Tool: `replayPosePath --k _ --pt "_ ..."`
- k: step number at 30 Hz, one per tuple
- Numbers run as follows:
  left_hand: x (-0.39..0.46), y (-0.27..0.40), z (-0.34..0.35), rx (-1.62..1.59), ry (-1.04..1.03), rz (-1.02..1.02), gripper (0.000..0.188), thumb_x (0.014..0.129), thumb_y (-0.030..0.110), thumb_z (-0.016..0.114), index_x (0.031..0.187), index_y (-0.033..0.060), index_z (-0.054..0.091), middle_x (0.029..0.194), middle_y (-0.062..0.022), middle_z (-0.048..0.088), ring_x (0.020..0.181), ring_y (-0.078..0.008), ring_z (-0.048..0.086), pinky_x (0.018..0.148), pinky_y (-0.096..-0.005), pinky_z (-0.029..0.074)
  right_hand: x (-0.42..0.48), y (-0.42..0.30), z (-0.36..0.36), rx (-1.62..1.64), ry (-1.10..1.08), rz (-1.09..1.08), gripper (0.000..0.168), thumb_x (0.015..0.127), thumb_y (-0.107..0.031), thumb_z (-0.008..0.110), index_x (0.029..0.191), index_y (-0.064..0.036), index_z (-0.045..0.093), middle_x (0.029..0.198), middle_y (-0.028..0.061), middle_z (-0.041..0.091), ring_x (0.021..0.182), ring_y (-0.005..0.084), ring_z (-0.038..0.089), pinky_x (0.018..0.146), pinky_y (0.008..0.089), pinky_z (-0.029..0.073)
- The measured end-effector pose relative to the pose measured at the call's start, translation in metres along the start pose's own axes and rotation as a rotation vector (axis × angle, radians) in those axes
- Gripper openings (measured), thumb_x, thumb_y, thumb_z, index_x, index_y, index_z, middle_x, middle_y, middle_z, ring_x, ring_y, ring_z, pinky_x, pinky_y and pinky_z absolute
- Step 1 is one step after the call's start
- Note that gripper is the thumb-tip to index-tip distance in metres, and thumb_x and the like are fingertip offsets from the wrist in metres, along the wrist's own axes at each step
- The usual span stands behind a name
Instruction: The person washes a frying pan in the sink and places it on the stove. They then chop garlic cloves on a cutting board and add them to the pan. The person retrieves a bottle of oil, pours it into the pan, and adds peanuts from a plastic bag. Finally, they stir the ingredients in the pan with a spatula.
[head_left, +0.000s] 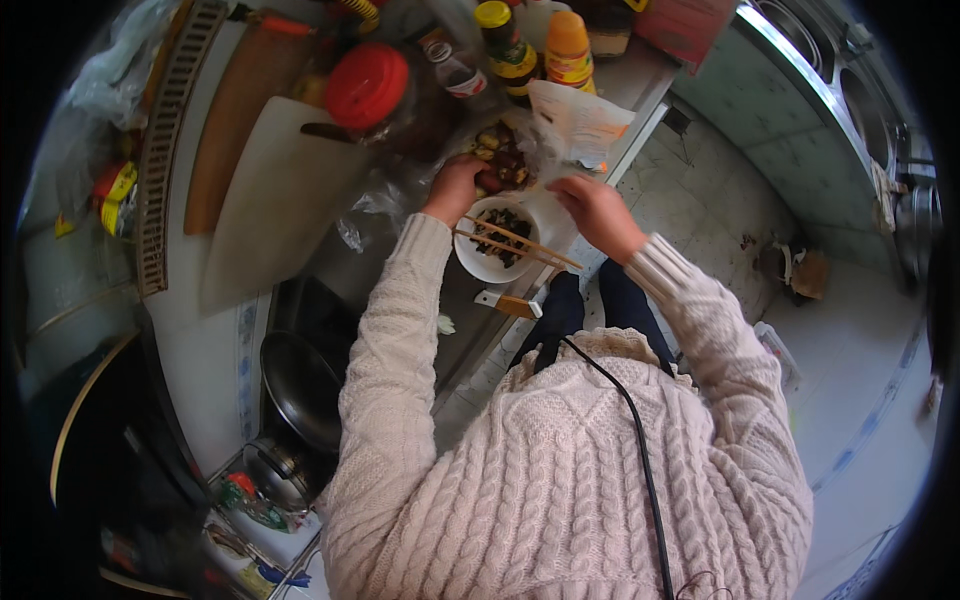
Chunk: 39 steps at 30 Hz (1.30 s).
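A clear plastic bag (546, 142) holding brown mushroom-like pieces (508, 159) lies on the counter. My left hand (456, 187) grips its left side, fingertips close to the pieces. On the other side, my right hand (598, 214) pinches the bag's thin edge. Just below the bag stands a white bowl (472, 259) with dark chopped food (506, 232) in it. A pair of wooden chopsticks (525, 241) lies across the bowl's rim. Nearer my body, a wood-and-white handled tool (510, 304) rests by the counter's edge; its exact kind is unclear.
A red-lidded jar (367, 86), several bottles (506, 49) and a printed white packet (577, 120) stand beyond the bag. White and wooden cutting boards (277, 187) lean at left. A dark wok (300, 382) sits at lower left. The counter edge (637, 142) runs along my right.
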<state>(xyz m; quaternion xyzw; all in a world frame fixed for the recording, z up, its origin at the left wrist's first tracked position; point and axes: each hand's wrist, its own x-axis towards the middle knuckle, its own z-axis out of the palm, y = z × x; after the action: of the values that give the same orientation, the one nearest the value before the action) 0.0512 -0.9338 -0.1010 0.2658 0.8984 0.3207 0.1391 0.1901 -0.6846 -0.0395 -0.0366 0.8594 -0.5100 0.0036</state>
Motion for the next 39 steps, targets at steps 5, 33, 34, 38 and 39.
replayPosePath --k 5,33,34,38,39 --pt "-0.007 -0.001 -0.012 0.161 0.029 -0.068 0.027 0.086 0.003 0.049 0.105 0.0013 0.068 0.107 -0.0181 0.065 0.101 -0.0352 0.061 0.089 -0.0407 0.048 0.073 -0.005 0.049 -0.279 -0.158 -0.071 0.033 0.081 0.002 0.053 0.112 -0.005 0.062 0.114 0.0173 0.062 0.101 0.0383 0.061 0.085 0.0440 0.050" --pt "0.026 0.021 -0.001 0.043 0.341 -0.043 0.029 0.084 0.000 0.046 0.109 0.0044 0.062 0.112 -0.0192 0.062 0.107 -0.0385 0.057 0.089 -0.0433 0.048 0.126 -0.036 0.031 -0.546 0.103 0.081 0.023 0.088 -0.028 0.060 0.095 -0.007 0.067 0.085 0.0193 0.068 0.082 0.0377 0.065 0.070 0.0465 0.051" --pt "0.023 0.020 -0.001 0.070 0.341 -0.050 0.025 0.084 0.001 0.048 0.105 0.0037 0.062 0.108 -0.0188 0.063 0.104 -0.0381 0.058 0.087 -0.0440 0.048 0.128 -0.026 0.029 -0.696 0.128 0.167 0.022 0.087 -0.026 0.060 0.096 -0.007 0.068 0.087 0.0178 0.068 0.083 0.0371 0.065 0.071 0.0463 0.051" --pt "0.022 0.007 -0.003 0.103 0.268 -0.102 0.023 0.080 0.002 0.057 0.103 0.0036 0.062 0.104 -0.0169 0.064 0.102 -0.0370 0.059 0.086 -0.0438 0.049 0.118 -0.023 0.023 -0.661 0.093 0.192 0.022 0.087 -0.026 0.060 0.095 -0.007 0.068 0.090 0.0150 0.069 0.085 0.0348 0.066 0.073 0.0455 0.052" --pt "0.023 0.010 -0.006 0.090 0.225 -0.126 0.027 0.078 0.002 0.060 0.105 0.0042 0.063 0.106 -0.0163 0.064 0.104 -0.0368 0.058 0.088 -0.0430 0.048 0.118 -0.024 0.023 -0.653 0.110 0.189 0.022 0.086 -0.026 0.060 0.095 -0.007 0.068 0.090 0.0151 0.069 0.084 0.0348 0.066 0.073 0.0453 0.052"
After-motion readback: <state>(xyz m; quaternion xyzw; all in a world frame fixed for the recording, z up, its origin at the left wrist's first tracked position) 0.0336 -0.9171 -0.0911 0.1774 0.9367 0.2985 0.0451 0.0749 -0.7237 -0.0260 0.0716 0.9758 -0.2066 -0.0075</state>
